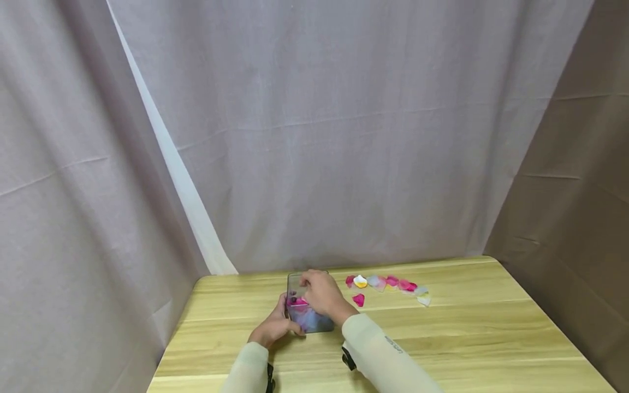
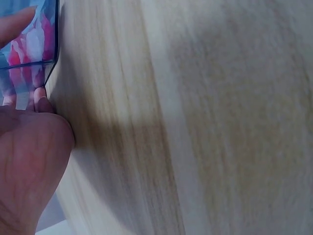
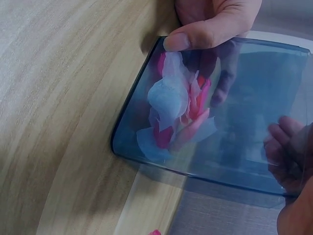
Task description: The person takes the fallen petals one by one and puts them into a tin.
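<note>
A see-through blue-grey plastic container (image 1: 293,282) is near the table's back edge, with pink, white and pale petals (image 3: 168,98) gathered at one end inside it. My left hand (image 1: 276,326) grips the container from the left, thumb at the near end and fingers around the side. My right hand (image 1: 321,293) is bent over the container's far right part. In the right wrist view, bent fingers show through or reflect in the clear wall (image 3: 249,152). Whether that hand holds a petal is hidden.
Right of the container, a row of pink, white and pale petals (image 1: 392,281) lies near the back of the wooden table (image 1: 472,327). One pink petal (image 1: 359,299) lies apart, closer to me. Grey curtains (image 1: 344,164) hang behind and at the sides.
</note>
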`<action>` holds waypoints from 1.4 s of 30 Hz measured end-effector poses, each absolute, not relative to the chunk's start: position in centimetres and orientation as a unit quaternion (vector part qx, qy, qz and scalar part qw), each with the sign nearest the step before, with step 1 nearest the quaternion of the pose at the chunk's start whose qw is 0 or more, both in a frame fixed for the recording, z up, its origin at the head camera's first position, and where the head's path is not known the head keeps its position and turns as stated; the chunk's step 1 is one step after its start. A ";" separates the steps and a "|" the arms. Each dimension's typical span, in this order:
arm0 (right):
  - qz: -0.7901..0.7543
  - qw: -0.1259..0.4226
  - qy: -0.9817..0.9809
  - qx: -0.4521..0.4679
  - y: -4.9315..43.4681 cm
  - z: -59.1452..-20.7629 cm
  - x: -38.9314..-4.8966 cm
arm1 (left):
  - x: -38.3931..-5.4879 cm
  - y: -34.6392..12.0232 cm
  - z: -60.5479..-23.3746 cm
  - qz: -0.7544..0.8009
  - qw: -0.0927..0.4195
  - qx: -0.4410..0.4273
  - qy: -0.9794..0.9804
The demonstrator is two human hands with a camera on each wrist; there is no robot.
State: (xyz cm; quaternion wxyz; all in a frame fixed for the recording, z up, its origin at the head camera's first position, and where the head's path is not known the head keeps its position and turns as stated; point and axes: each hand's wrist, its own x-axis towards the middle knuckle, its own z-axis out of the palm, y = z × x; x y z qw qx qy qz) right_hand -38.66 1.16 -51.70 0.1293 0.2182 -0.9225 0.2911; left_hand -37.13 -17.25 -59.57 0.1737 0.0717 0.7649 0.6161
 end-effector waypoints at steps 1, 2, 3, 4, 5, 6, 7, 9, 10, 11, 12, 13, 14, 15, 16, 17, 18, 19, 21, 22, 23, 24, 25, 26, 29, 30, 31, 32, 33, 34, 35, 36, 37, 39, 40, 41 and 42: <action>0.287 0.128 -0.924 0.217 1.2 -51.7 -38.6 | -37.1 -17.2 -59.5 0.616 0.173 0.072 0.765; 0.284 0.126 -0.926 0.215 1.2 -51.6 -38.6 | -37.1 -17.2 -59.5 0.616 0.173 0.072 0.765; 0.281 0.124 -0.928 0.213 1.3 -51.5 -38.6 | -37.1 -17.1 -59.5 0.616 0.173 0.075 0.765; 0.277 0.121 -0.930 0.210 1.3 -51.5 -38.6 | -37.1 -17.1 -59.5 0.618 0.174 0.074 0.763; 0.273 0.117 -0.932 0.208 1.3 -51.5 -38.6 | -37.1 -17.0 -59.5 0.618 0.174 0.074 0.763; 0.272 0.114 -0.933 0.206 1.4 -51.4 -38.5 | -37.1 -16.9 -59.5 0.619 0.174 0.074 0.762; 0.268 0.111 -0.935 0.205 1.4 -51.4 -38.5 | -37.0 -16.9 -59.5 0.620 0.174 0.074 0.762; 0.265 0.107 -0.936 0.206 1.3 -51.5 -38.5 | -37.0 -16.8 -59.4 0.623 0.172 0.072 0.759; 0.265 0.105 -0.936 0.206 1.3 -51.5 -38.5 | -36.9 -16.8 -59.4 0.625 0.172 0.069 0.758; 0.264 0.106 -0.936 0.208 1.3 -51.5 -38.5 | -36.9 -16.8 -59.4 0.626 0.170 0.070 0.758; 0.262 0.107 -0.936 0.210 1.3 -51.5 -38.5 | -36.9 -16.8 -59.4 0.626 0.169 0.069 0.758; 0.261 0.107 -0.936 0.210 1.3 -51.5 -38.5 | -36.9 -16.8 -59.4 0.627 0.169 0.069 0.757; 0.259 0.109 -0.936 0.211 1.2 -51.5 -38.5 | -36.9 -16.8 -59.4 0.628 0.168 0.069 0.756; 0.257 0.112 -0.937 0.211 1.2 -51.5 -38.5 | -36.9 -16.8 -59.5 0.628 0.167 0.071 0.757; 0.256 0.112 -0.937 0.210 1.3 -51.6 -38.5 | -36.9 -16.8 -59.5 0.627 0.167 0.071 0.758; 0.255 0.113 -0.937 0.210 1.3 -51.6 -38.5 | -36.9 -16.8 -59.6 0.627 0.167 0.072 0.758; 0.258 0.109 -0.937 0.208 1.3 -51.6 -38.5 | -36.9 -16.8 -59.6 0.626 0.168 0.071 0.758; 0.260 0.106 -0.937 0.206 1.3 -51.6 -38.4 | -36.9 -16.7 -59.6 0.626 0.167 0.072 0.758; 0.268 0.102 -0.937 0.202 1.3 -51.6 -38.3 | -36.9 -16.7 -59.7 0.625 0.168 0.072 0.759; 0.273 0.099 -0.936 0.199 1.4 -51.5 -38.3 | -36.9 -16.6 -59.7 0.626 0.168 0.072 0.758; 0.278 0.099 -0.935 0.196 1.4 -51.5 -38.2 | -36.9 -16.6 -59.7 0.627 0.169 0.072 0.757; 0.282 0.099 -0.934 0.195 1.4 -51.5 -38.2 | -37.0 -16.6 -59.7 0.627 0.168 0.074 0.757; 0.284 0.102 -0.933 0.194 1.4 -51.5 -38.2 | -37.0 -16.6 -59.7 0.627 0.166 0.075 0.757; 0.289 0.105 -0.932 0.194 1.4 -51.6 -38.2 | -37.0 -16.5 -59.8 0.628 0.167 0.073 0.757; 0.311 0.118 -0.922 0.197 1.5 -51.8 -38.3 | -37.0 -16.5 -59.8 0.627 0.160 0.069 0.759; 0.324 0.122 -0.916 0.201 1.6 -51.9 -38.3 | -37.0 -16.5 -59.8 0.626 0.159 0.069 0.760; 0.341 0.128 -0.908 0.206 1.8 -52.1 -38.2 | -37.0 -16.5 -59.9 0.626 0.161 0.069 0.760; 0.357 0.132 -0.900 0.213 2.1 -52.3 -38.0 | -37.0 -16.5 -60.0 0.627 0.164 0.068 0.759; 0.368 0.140 -0.892 0.221 2.5 -52.5 -37.7 | -37.0 -16.5 -60.0 0.626 0.164 0.072 0.759; 0.377 0.145 -0.885 0.230 3.0 -52.7 -37.2 | -37.0 -16.5 -60.0 0.627 0.166 0.073 0.758; 0.386 0.148 -0.879 0.239 3.5 -52.9 -36.5 | -37.0 -16.5 -60.0 0.628 0.167 0.073 0.756; 0.389 0.152 -0.874 0.248 4.1 -53.1 -35.8 | -37.0 -16.6 -59.9 0.630 0.169 0.073 0.755; 0.389 0.156 -0.872 0.254 4.8 -53.2 -34.8 | -37.0 -16.7 -59.9 0.629 0.167 0.075 0.755; 0.384 0.165 -0.871 0.259 6.2 -53.4 -32.8 | -37.0 -16.8 -59.8 0.628 0.162 0.075 0.757; 0.384 0.170 -0.870 0.260 6.9 -53.4 -31.8 | -37.0 -16.8 -59.9 0.629 0.161 0.076 0.757; 0.382 0.177 -0.869 0.258 7.7 -53.4 -30.8 | -37.0 -16.8 -59.9 0.630 0.160 0.080 0.756; 0.378 0.187 -0.870 0.256 8.5 -53.5 -29.9 | -37.0 -16.8 -59.9 0.631 0.160 0.084 0.755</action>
